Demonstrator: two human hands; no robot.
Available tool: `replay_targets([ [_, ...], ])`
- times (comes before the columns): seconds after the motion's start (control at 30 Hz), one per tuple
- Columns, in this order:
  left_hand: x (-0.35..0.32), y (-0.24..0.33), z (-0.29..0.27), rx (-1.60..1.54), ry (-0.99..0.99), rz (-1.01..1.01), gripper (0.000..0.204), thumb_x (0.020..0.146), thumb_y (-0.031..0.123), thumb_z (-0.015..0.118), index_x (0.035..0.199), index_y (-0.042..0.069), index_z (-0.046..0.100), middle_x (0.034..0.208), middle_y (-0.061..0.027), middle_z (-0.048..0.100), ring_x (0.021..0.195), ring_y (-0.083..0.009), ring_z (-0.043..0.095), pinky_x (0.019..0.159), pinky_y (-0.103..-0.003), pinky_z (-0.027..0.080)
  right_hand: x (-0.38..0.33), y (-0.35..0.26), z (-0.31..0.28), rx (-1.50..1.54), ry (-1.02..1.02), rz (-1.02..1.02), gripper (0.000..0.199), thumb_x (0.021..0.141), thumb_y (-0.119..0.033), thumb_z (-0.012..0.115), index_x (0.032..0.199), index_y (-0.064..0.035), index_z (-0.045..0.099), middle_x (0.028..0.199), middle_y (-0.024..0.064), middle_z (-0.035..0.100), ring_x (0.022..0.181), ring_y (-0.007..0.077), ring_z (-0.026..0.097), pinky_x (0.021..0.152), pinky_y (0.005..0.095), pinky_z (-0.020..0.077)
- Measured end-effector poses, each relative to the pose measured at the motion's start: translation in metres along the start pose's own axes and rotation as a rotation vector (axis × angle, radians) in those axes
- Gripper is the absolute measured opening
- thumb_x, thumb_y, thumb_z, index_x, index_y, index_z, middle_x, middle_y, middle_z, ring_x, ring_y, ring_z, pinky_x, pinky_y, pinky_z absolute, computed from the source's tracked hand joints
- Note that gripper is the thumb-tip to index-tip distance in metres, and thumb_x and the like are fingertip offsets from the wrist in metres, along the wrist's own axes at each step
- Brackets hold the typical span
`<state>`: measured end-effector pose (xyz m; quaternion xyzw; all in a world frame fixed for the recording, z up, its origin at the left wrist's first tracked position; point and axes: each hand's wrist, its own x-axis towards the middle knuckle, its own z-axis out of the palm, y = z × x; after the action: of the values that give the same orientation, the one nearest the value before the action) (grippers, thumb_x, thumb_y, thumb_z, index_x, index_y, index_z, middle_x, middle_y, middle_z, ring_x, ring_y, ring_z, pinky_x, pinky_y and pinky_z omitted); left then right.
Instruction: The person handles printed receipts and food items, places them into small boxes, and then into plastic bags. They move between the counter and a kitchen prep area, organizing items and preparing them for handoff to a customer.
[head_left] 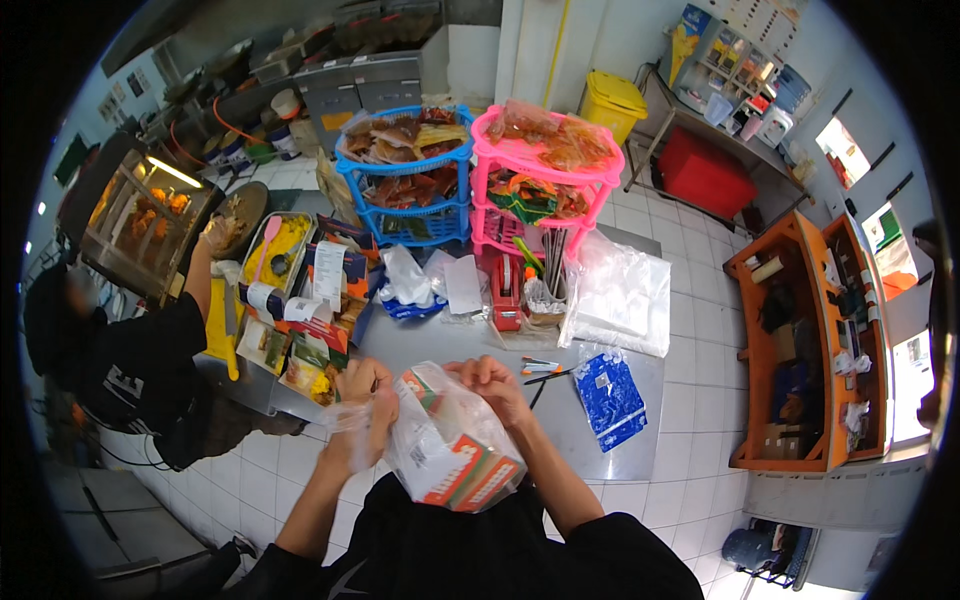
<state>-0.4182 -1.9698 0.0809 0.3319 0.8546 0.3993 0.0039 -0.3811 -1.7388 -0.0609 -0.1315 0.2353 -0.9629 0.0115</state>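
Observation:
A clear plastic bag (405, 468) hangs in front of my body with a white, orange and green food box (470, 460) inside it. My left hand (362, 398) is closed around the bunched plastic at the bag's left side. At the upper right edge of the bag, the curled fingers of my right hand (490, 388) pinch the plastic. The box sits tilted, and its far corner lies between my hands. Just beyond my left hand are several open food boxes (318, 325) with yellow rice and paper slips.
Blue (405, 235) and pink (555, 178) tiered baskets hold packets at the back of the metal table (470, 350). A stack of plastic bags (625, 290), a tape dispenser (507, 300) and a blue packet (610, 400) lie rightward. A co-worker (130, 350) reaches toward a wok at left, near a yellow-handled knife (232, 350).

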Motion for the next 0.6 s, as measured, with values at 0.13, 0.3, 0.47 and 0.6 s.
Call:
replay_targets([
  [0.13,-0.005,-0.009,0.054,-0.243,0.182,-0.242,0.031,0.109,0.023,0.037,0.085,0.005,0.043,0.073,-0.0057,0.042,0.073,-0.0190,0.040,0.067,-0.035,0.036,-0.020,-0.008,-0.040,-0.347,0.105,0.044,0.012,0.089,-0.005,0.064,0.098,-0.0089,0.058,0.106,0.0058,0.059,0.108,0.0224,0.058,0.096,0.0384,0.0452],
  [0.3,0.007,-0.014,0.070,-0.425,0.125,-0.245,0.036,0.108,0.030,0.045,0.082,0.005,0.045,0.081,-0.0083,0.045,0.079,-0.0251,0.045,0.075,-0.041,0.037,-0.011,0.008,-0.052,-0.428,0.430,-0.024,0.018,0.089,-0.009,0.064,0.106,-0.0086,0.057,0.104,0.0052,0.059,0.099,0.0189,0.058,0.090,0.0372,0.0458],
  [0.47,0.012,-0.019,0.072,0.160,0.174,-0.206,0.027,0.104,0.028,0.052,0.089,0.005,0.048,0.088,-0.0104,0.045,0.093,-0.0296,0.043,0.086,-0.050,0.030,-0.012,-0.005,-0.053,-0.306,0.374,-0.069,0.021,0.091,-0.011,0.062,0.111,-0.0066,0.056,0.101,0.0063,0.060,0.079,0.0169,0.058,0.074,0.0356,0.0504],
  [0.6,0.003,-0.035,0.092,0.029,0.208,-0.205,0.024,0.100,0.023,0.057,0.090,0.004,0.048,0.089,-0.0129,0.045,0.090,-0.0309,0.043,0.083,-0.047,0.033,-0.022,-0.040,-0.060,-0.583,0.375,0.340,0.020,0.091,-0.010,0.062,0.111,-0.0055,0.058,0.096,0.0067,0.063,0.064,0.0172,0.059,0.060,0.0318,0.0509],
])
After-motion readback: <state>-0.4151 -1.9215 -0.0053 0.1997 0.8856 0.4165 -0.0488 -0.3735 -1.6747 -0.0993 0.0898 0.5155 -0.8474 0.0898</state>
